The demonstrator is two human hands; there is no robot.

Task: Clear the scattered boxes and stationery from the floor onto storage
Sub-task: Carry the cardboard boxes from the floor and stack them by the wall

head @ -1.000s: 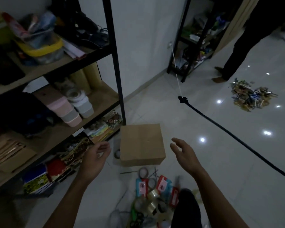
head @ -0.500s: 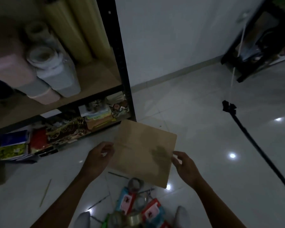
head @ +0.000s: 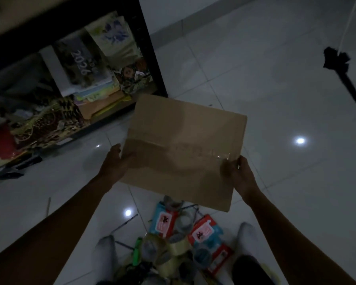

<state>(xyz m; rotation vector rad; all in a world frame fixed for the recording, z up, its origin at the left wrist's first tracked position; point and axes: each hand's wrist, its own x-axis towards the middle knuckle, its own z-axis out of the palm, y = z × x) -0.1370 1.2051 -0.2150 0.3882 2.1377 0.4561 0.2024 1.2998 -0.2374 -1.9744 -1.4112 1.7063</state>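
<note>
1. Pretty dark shot, but the main thing is a brown cardboard box (head: 185, 149), seen from above with a strip of clear tape running across its top. It sits in the middle of the view, in front of the bottom corner of the shelf. Can't honestly tell whether it's off the floor or resting on it.

2. Left hand (head: 114, 161) grips the box's left edge, fingers curled round the side with the thumb on top.

3. Right hand (head: 237, 173) does the same on the right edge, thumb pressed on the top face near the tape end. So the two hands are well apart, one on each side, both clamped on the box.

4. Below the box, on the white tiled floor (head: 275, 99), there's a messy pile of stationery: clear tape rolls (head: 173, 249), a couple of red and blue blister packs (head: 206, 231), and something green (head: 137, 251) that's too blurry to name. The near edge of the box covers the top of that pile in the view.

5. The person's feet in light socks (head: 104, 251) sit on either side of the pile.

6. Upper left is a black-framed shelf (head: 150, 58) with its lowest level stuffed with books and papers, including one with "2026" (head: 81, 61) printed on it.

7. A black cord (head: 349, 83) runs across the floor at the far right, tied to a thin white string.
</note>
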